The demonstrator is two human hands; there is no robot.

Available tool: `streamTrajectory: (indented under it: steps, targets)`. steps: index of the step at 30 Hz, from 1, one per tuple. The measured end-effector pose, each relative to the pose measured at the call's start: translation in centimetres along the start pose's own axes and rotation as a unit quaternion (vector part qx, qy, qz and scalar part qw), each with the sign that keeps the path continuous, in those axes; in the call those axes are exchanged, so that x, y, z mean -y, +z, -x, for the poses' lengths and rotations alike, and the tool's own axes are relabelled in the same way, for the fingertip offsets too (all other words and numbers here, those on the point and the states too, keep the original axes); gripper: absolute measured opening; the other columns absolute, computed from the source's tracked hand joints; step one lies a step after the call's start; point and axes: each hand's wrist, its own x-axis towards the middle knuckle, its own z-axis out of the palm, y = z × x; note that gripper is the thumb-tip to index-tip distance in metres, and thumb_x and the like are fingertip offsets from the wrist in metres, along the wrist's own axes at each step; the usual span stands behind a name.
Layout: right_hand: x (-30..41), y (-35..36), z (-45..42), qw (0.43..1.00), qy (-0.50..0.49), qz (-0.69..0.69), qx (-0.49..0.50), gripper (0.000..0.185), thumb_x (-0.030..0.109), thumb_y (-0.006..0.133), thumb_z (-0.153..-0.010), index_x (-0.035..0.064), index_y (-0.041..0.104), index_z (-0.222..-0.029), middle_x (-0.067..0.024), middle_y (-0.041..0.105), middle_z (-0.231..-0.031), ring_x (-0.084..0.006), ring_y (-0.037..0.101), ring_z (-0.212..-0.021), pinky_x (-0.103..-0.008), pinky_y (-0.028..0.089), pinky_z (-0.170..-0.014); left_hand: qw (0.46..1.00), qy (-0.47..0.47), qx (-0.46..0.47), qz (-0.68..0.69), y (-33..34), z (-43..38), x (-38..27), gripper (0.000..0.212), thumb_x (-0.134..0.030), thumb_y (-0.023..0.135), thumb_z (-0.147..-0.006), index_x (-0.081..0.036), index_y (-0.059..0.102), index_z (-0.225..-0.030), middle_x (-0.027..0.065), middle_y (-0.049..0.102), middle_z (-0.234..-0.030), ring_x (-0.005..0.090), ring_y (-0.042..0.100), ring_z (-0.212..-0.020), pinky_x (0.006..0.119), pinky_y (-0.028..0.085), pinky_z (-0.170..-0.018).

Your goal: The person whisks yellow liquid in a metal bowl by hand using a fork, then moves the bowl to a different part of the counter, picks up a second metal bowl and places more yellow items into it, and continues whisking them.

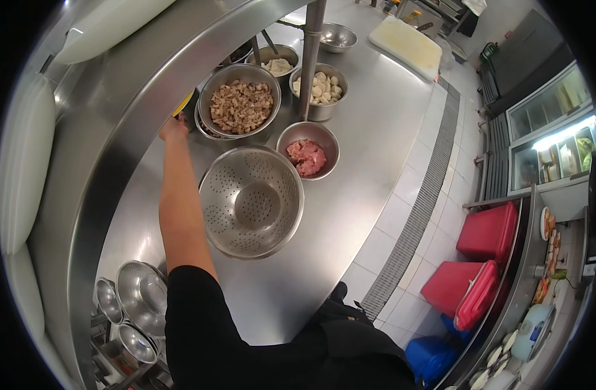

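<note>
My left hand (175,127) reaches in at the edge of the overhead steel shelf, beside a yellow object (183,104) partly hidden by that shelf; its fingers are mostly hidden. To its right stands a steel bowl of chopped, cooked-looking meat (242,106). An unfilled steel colander (257,206) rests nearer me on the table, touching or close to a small steel bowl of raw ground meat (306,157). Behind these are a steel container of pale, rounded pieces (322,88) and another with whitish food (277,66). My right hand is out of view.
A steel post (309,63) rises from the steel table (371,146). A small bowl (338,37) and a white cutting board (404,46) sit farther back. The steel shelf (132,105) arches over the left side. More colanders (143,297) are at lower left.
</note>
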Motion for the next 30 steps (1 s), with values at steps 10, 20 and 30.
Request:
streamTrajectory:
  steps: [10, 20, 30]
  targets:
    - [-0.4, -6.2, -0.9, 1.000, -0.007, -0.001, -0.019, 0.046, 0.053, 0.050, -0.094, 0.0100, 0.049, -0.077, -0.0039, 0.046, -0.059, -0.0191, 0.043, -0.047, -0.0335, 0.036, -0.041, 0.993, 0.000, 0.094, -0.076, 0.5, -0.1, -0.1, 0.041, -0.012, 0.050, -0.097, 0.002, 0.037, -0.133, 0.0180, 0.047, -0.130, 0.0326, 0.056, -0.107, 0.047, 0.052, -0.087]
    - [0.3, -2.1, -4.5, 1.000, -0.002, -0.004, 0.028, 0.045, 0.053, 0.050, -0.094, 0.0101, 0.049, -0.079, -0.0040, 0.045, -0.059, -0.0193, 0.044, -0.047, -0.0333, 0.036, -0.041, 0.986, 0.010, 0.095, -0.133, -19.1, 14.4, -6.8, 0.047, -0.047, 0.063, -0.091, -0.009, 0.050, -0.115, 0.0099, 0.055, -0.105, 0.0235, 0.056, -0.091, 0.035, 0.048, -0.078]
    - [8.9, 10.0, -12.3, 0.978, -0.092, 0.035, 0.186, 0.034, 0.039, 0.055, -0.093, 0.0066, 0.053, -0.082, -0.0062, 0.051, -0.062, -0.0241, 0.052, -0.052, -0.0383, 0.043, -0.044, 0.978, -0.128, 0.011, -0.162, -20.6, 35.5, -2.4, 0.034, -0.004, 0.061, -0.078, -0.004, 0.046, -0.108, 0.0102, 0.049, -0.099, 0.0184, 0.050, -0.080, 0.038, 0.049, -0.064]
